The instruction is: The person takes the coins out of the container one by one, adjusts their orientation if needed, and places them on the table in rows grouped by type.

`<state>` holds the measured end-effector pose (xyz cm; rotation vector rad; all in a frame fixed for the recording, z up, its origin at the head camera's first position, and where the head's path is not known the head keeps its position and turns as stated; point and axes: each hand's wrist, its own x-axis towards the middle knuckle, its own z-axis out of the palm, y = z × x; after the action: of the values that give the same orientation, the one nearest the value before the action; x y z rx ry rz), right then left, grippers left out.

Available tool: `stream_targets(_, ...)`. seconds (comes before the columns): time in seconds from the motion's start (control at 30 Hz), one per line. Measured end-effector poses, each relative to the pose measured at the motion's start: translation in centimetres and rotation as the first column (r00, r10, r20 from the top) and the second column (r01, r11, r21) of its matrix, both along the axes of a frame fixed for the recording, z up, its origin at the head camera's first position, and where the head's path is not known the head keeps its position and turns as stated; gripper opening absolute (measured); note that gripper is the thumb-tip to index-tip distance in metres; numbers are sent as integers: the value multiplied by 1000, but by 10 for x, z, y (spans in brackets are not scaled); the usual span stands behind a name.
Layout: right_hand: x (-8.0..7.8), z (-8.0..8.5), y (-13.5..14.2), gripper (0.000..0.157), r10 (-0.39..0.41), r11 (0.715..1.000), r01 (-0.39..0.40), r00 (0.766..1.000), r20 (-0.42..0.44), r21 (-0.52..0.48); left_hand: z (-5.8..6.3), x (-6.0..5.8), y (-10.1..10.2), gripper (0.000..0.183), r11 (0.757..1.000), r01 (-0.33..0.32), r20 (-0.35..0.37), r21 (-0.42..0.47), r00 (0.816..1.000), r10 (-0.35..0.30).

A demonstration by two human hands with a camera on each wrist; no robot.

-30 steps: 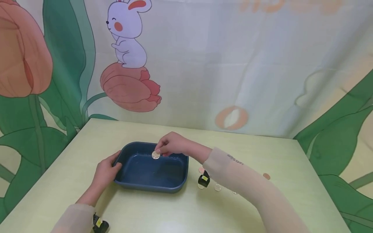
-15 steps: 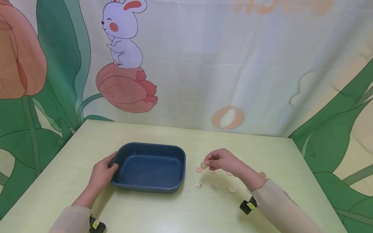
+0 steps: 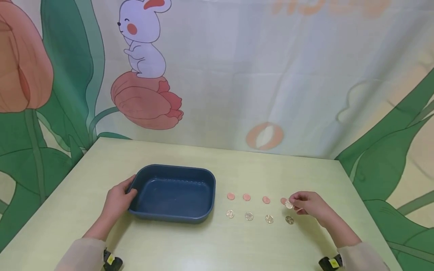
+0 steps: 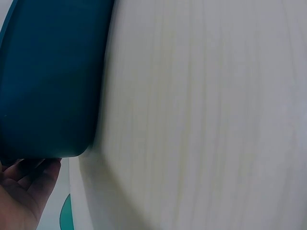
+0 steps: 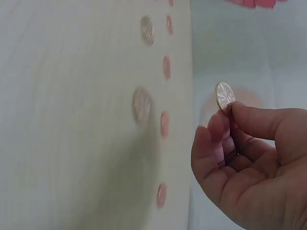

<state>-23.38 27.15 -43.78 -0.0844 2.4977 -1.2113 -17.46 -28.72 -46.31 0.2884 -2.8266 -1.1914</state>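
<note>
My left hand point(image 3: 118, 196) grips the left end of a dark blue rectangular dish point(image 3: 171, 219), thumb over the rim and fingers along the outside. In the left wrist view, the fingers point(image 4: 45, 179) lie against the end wall of the dish point(image 4: 53, 96). Between thumb and fingertips, my right hand point(image 3: 310, 205) pinches a shiny gold-toned coin point(image 3: 289, 204) by its edge. The held coin point(image 5: 224, 97) is tilted up and raised above the table in the right wrist view. It partly covers the rightmost copper-coloured coin point(image 3: 283, 201) in the head view.
Several copper-coloured coins point(image 3: 246, 197) lie in a row right of the dish. Nearer me runs a second row of gold-toned coins point(image 3: 249, 216). All rest flat on the pale table point(image 3: 210, 248). A printed cloth point(image 3: 217, 75) hangs behind the table's far edge.
My right hand has travelled from over the dish rightwards past the coin rows, pinching a coin throughout. The left hand keeps its grip on the dish. The head view has shifted slightly.
</note>
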Motion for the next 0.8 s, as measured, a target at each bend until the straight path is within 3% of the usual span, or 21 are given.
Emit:
stream_targets(0.37, 5, -20, 53, 31, -100, 981, 98, 995, 7, 169, 0, -2, 0, 57, 1000, 2, 2, -10, 1000, -2)
stream_targets(0.8, 5, -40, 70, 23, -45, 964, 52, 998, -32, 261, 0, -1, -1, 57, 1000, -8, 11, -13, 1000, 8)
